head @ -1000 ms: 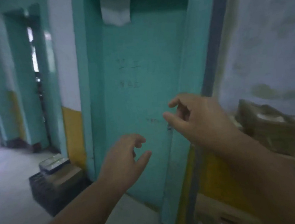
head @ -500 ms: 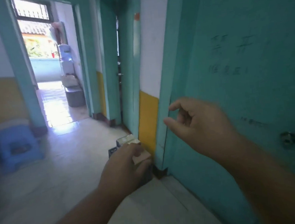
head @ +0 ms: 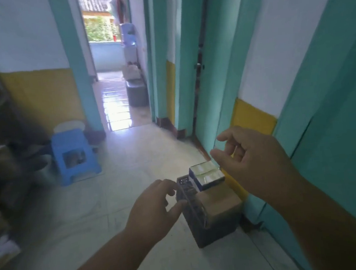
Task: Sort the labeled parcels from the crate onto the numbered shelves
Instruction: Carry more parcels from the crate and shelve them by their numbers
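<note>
- Two hands are reaching forward over a pale tiled floor [head: 133, 171]; neither is holding anything.
- The left hand [head: 155, 210] is hanging with its fingers loosely curled and its thumb sticking out toward the crate [head: 202, 229]; whether the thumb is touching the crate's rim is not clear.
- The right hand [head: 252, 160] is hovering higher, fingers bent and relaxed, thumb forward, above and to the right of the parcels.
- The dark crate is sitting on the floor right against the base of a teal door frame [head: 301, 124]; inside it a brown cardboard parcel [head: 219, 202] is lying flat; on the far end a blue-sided parcel with a pale glossy top [head: 206, 175] is resting partly on the brown one.
- Any labels on the parcels are showing too blurred to read.
- A blue plastic stool [head: 73, 154] is standing well to the left, near the yellow-and-white wall [head: 40, 93]; beyond it an open doorway [head: 111, 76] is letting in daylight.
- Dark, blurred clutter is filling the left edge; what it is cannot be told.
</note>
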Available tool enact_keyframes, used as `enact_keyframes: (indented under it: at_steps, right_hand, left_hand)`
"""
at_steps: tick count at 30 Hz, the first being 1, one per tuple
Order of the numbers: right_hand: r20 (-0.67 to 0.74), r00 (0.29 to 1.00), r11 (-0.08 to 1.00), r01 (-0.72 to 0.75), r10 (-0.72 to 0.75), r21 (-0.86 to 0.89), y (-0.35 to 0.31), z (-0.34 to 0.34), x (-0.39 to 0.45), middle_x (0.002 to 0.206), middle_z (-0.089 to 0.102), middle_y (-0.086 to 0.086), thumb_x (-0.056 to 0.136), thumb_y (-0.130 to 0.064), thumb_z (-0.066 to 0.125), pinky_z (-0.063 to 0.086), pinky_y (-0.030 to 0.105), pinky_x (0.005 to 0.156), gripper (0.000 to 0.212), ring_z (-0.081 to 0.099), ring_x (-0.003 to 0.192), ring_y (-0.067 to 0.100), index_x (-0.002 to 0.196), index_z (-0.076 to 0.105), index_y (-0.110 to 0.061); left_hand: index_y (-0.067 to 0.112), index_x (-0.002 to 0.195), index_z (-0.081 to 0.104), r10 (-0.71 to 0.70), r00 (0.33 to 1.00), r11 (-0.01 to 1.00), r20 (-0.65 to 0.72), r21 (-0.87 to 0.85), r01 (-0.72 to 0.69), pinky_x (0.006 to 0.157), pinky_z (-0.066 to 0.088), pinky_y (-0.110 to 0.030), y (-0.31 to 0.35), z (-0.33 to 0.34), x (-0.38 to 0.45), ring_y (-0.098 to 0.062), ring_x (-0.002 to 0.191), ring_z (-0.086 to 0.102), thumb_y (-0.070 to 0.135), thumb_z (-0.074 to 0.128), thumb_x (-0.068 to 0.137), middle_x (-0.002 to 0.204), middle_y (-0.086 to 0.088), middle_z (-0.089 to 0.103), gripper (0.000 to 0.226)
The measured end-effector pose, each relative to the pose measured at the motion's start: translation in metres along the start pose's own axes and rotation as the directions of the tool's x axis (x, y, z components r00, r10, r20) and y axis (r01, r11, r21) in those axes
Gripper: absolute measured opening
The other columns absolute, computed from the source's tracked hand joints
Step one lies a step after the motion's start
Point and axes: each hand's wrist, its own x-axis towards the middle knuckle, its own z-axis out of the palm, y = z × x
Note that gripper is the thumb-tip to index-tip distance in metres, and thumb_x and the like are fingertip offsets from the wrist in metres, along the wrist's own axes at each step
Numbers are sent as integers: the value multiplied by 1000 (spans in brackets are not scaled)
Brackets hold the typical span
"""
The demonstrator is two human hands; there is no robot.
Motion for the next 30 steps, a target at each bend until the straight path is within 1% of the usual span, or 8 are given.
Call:
enact_keyframes:
  at_steps: [4, 9, 13, 18, 22, 24, 27, 30]
  right_hand:
    - [-11, 988, 986, -155, 155, -53, 46, 24, 57, 78, 57, -13, 84, -48, 63, 50, 31, 63, 24, 53, 63, 4, 103, 62, -34]
    - [-56, 954, 937, -299, 293, -179, 128, 49, 110, 85, 52, -17, 85, -51, 58, 43, 22, 60, 36, 52, 67, 0, 112, 63, -27]
    - [-15, 924, 902, -375, 381, -214, 222, 99, 141, 86, 51, -17, 87, -50, 60, 37, 17, 60, 35, 48, 69, -4, 112, 63, -26]
    - [125, 875, 868, -427, 467, -254, 345, 196, 176, 86, 52, -11, 87, -41, 67, 33, 11, 57, 33, 46, 68, -2, 110, 65, -17]
    - [194, 806, 822, -510, 559, -252, 433, 278, 181, 96, 55, -7, 90, -40, 65, 35, 10, 59, 34, 51, 78, 7, 114, 64, -16]
    - [222, 758, 786, -559, 614, -266, 478, 321, 171, 101, 53, -6, 90, -41, 64, 35, 13, 59, 35, 51, 83, 8, 116, 63, -17]
    - [261, 644, 694, -647, 719, -316, 545, 378, 136, 111, 54, -3, 91, -45, 62, 41, 23, 64, 38, 53, 88, 11, 120, 60, -20]
    - [303, 519, 602, -695, 799, -394, 599, 430, 93, 118, 54, 1, 92, -45, 62, 39, 25, 68, 39, 56, 90, 15, 122, 58, -20]
  left_hand:
    - [34, 108, 59, 78, 985, 997, 151, -24, -75, 65, 41, -12, -13, 23, 107, -4, 79, 56, 46, 69, 89, 98, 18, 57, 24]
    - [30, 107, 59, 152, 929, 988, 336, -85, -131, 61, 35, -8, -13, 85, 228, 0, 78, 54, 37, 70, 90, 103, 12, 60, 21]
    - [31, 104, 59, 113, 897, 993, 427, -83, -86, 60, 36, -10, -38, 164, 307, 4, 77, 52, 34, 68, 91, 98, 12, 59, 17]
    - [29, 106, 62, -56, 874, 996, 482, -32, 81, 66, 46, -25, -96, 271, 377, -7, 80, 57, 33, 66, 91, 100, 8, 61, 16]
    - [30, 120, 59, -108, 794, 992, 599, 10, 127, 66, 48, -19, -147, 362, 414, 0, 83, 56, 36, 67, 90, 100, 13, 58, 32]
    - [30, 123, 57, -172, 737, 980, 654, 38, 194, 67, 50, -21, -175, 414, 424, -3, 85, 59, 36, 67, 90, 102, 13, 59, 35]
    - [30, 128, 53, -290, 650, 940, 702, 83, 330, 70, 55, -30, -209, 491, 434, -10, 89, 63, 38, 69, 90, 110, 12, 61, 42]
    - [25, 138, 47, -439, 586, 869, 681, 154, 471, 75, 59, -37, -243, 554, 439, -17, 87, 64, 40, 71, 90, 110, 10, 49, 55]
